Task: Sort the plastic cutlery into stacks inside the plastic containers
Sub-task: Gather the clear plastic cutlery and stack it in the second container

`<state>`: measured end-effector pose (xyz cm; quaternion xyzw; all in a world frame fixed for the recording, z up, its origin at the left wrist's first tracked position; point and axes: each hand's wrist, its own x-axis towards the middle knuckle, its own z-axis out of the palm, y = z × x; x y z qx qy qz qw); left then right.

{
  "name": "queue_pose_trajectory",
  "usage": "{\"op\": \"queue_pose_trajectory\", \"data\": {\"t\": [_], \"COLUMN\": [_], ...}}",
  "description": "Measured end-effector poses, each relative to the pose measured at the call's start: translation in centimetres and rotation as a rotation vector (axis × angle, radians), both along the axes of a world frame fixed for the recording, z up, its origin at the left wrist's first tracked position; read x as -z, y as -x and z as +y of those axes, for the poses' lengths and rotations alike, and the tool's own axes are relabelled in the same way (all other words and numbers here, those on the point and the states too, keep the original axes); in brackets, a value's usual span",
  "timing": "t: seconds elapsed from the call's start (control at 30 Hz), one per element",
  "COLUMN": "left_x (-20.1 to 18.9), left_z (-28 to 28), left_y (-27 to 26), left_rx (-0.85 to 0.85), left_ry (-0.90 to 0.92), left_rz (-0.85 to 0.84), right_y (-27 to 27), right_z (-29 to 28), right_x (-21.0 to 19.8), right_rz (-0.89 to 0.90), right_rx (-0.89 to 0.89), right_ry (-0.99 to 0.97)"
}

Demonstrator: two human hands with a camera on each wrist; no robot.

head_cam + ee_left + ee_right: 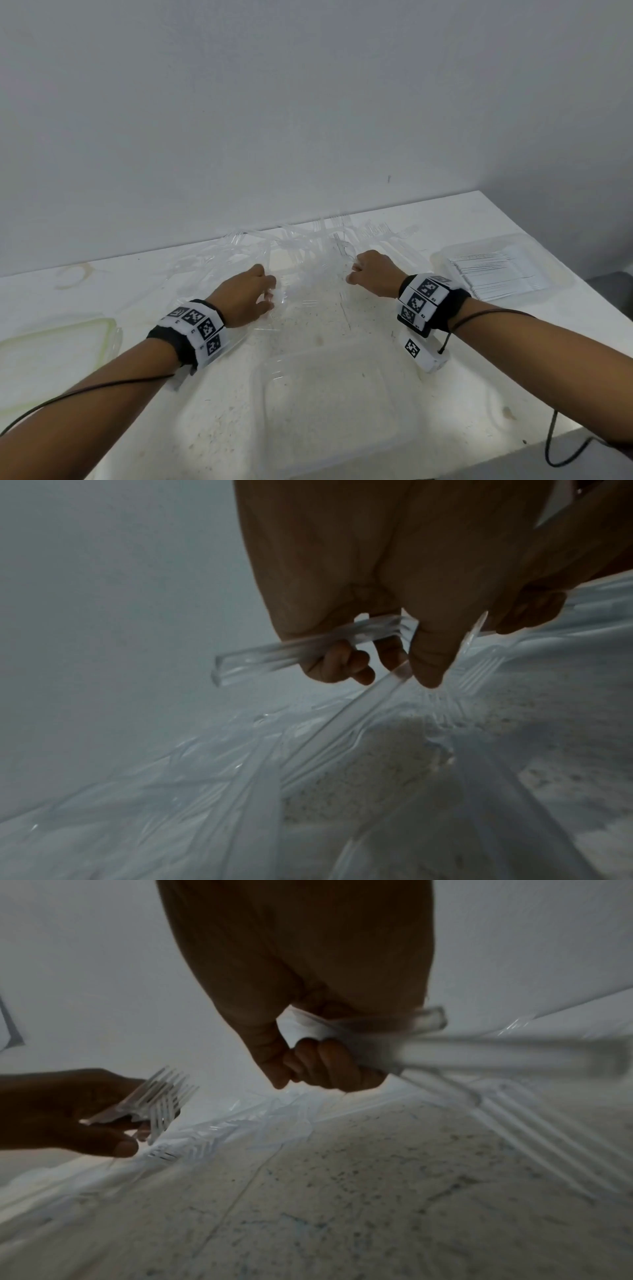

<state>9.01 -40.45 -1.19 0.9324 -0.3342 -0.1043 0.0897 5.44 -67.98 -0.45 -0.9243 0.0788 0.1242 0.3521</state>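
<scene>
From the head camera, a heap of clear plastic cutlery (318, 246) sprawls along the back of the white worktop (308, 342); every place below is given from this heap. The left hand (250, 298) sits at its near-left edge, fingers curled round clear pieces. The right hand (373, 272) sits at its near-right edge, also closed on some. Well to the right of the heap stands a plastic container (496, 270) with a neat row already laid in it. An empty clear container (329, 404) lies nearer the person than the heap, and a yellowish-rimmed container (58, 346) lies to the near left.

In the left wrist view, the left hand (394, 601) has its fingers wrapped round a bundle of handles (291, 650), with another handle pinched under the thumb and slanting down toward the heap.

In the right wrist view, the right hand (308, 1015) is fisted on a blurred bundle (479, 1050) of clear handles. To the left, the other hand holds forks (161, 1099), tines fanned upward.

These pieces look very light, stiff and slick (and likely to snap at the tines), so I judge the handles the best place to grip, squeezed together so that nested pieces do not slide apart.
</scene>
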Motion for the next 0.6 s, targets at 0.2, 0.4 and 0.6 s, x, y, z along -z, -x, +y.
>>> {"op": "queue_pose_trajectory", "data": {"t": [0.2, 0.4, 0.6], "left_x": [0.5, 1.3, 1.8], "left_z": [-2.8, -3.0, -2.4], "left_y": [-0.7, -0.9, -0.6], "left_rx": [0.072, 0.050, 0.081], "left_ry": [-0.093, -0.116, -0.132], "left_rz": [-0.077, -0.058, -0.148], "right_y": [-0.4, -0.9, -1.2], "right_z": [-1.2, -0.7, 0.7], "right_x": [0.5, 0.4, 0.3], "right_rz": [-0.047, -0.054, -0.013], "right_rx": [-0.019, -0.149, -0.388], "right_ry": [0.212, 0.269, 0.346]}}
